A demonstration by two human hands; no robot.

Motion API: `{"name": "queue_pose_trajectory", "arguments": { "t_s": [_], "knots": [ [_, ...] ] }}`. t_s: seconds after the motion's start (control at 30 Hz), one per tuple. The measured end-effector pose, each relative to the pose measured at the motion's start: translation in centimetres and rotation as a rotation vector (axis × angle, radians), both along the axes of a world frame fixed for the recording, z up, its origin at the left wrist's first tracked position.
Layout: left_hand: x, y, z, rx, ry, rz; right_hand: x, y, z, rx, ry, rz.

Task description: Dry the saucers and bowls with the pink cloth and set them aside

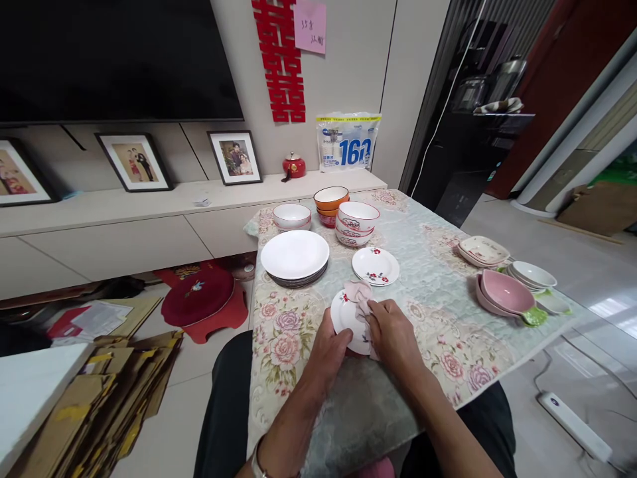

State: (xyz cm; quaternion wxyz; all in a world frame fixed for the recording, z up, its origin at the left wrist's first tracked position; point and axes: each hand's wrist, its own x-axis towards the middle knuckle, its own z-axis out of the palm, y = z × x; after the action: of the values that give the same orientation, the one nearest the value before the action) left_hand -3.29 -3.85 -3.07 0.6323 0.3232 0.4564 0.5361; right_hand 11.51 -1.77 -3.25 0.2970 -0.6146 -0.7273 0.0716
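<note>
My left hand (332,345) grips the left edge of a small white plate (343,315) with a red flower pattern, its thumb lying on the upper face. In my right hand (395,332) is a bunched pale pink cloth (359,293), pressed against the plate's right side. The plate is held above the near part of the table. Just beyond it lie similar flowered plates (375,265), stacked. To their left stands a pile of larger plates, the top one a plain white plate (294,254).
Behind the plates stand white bowls with red rims (357,216), orange bowls (331,196) and pale bowls (292,216). Pink leaf-shaped dishes (505,292) and squarish dishes (482,250) sit at the right on the floral tablecloth (286,338). A red stool (204,299) stands left of the table.
</note>
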Motion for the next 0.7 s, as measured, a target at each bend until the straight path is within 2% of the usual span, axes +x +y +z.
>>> {"name": "queue_pose_trajectory", "arguments": {
  "t_s": [0.1, 0.27, 0.3, 0.37, 0.47, 0.53, 0.6, 0.7],
  "knots": [
    [-0.2, 0.2, 0.1, 0.004, 0.001, -0.036, -1.4, 0.9, 0.7, 0.009, -0.002, 0.073],
    [-0.2, 0.1, 0.1, 0.017, 0.008, -0.009, -1.6, 0.2, 2.0, -0.075, 0.153, 0.394],
    [-0.1, 0.1, 0.0, 0.018, 0.007, -0.008, -1.3, 0.1, 2.0, -0.084, 0.160, 0.407],
    [-0.1, 0.2, -0.1, 0.014, 0.009, -0.019, -0.6, 0.2, 1.8, -0.076, 0.116, 0.342],
    [-0.2, 0.4, -0.3, 0.014, 0.017, -0.036, -0.2, 1.1, 1.3, -0.014, -0.015, 0.108],
    [-0.2, 0.5, -0.2, 0.019, 0.016, -0.038, -0.8, 1.8, 1.1, 0.030, -0.057, 0.012],
    [-0.2, 0.5, 0.0, 0.024, 0.015, -0.037, -1.7, 2.2, 1.3, 0.049, -0.035, 0.059],
    [-0.1, 0.3, 0.3, 0.040, 0.014, -0.022, -2.5, 2.2, 1.8, 0.021, 0.085, 0.296]
  ]
}}
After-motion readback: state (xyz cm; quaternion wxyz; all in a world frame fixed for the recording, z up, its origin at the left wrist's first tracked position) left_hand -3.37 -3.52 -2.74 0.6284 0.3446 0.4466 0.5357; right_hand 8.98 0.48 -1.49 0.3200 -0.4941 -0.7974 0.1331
